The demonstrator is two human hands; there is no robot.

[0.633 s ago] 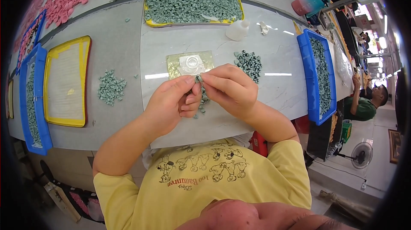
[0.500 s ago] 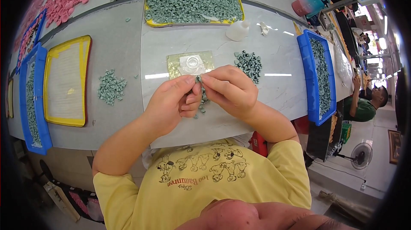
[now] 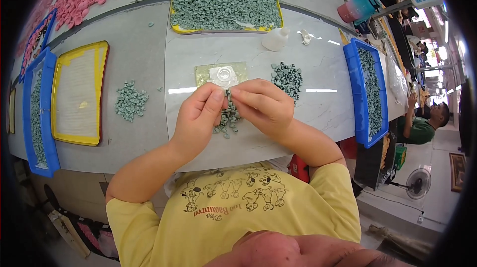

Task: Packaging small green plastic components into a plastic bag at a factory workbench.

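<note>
Between the fingertips of both hands is a small grey-green piece, too small to make out fully. My left hand pinches it from the left with thumb and curled fingers. From the right, the thumb and forefinger of my right hand close on it. Just below lies a loose pile of green pieces, partly covered by the hands. Beyond the fingertips a small clear round dish sits on a pale yellow-green block. Darker, shiny green pieces are heaped right of it.
Left lies another green heap, then a yellow-rimmed tray and a blue bin. A full yellow-rimmed tray and a white bottle stand at the back. A blue bin is at right; a co-worker sits beyond.
My left fingers have shifted and now hide less of the green pile beneath. Both hands stay together at the small piece. The whole view has moved slightly.
</note>
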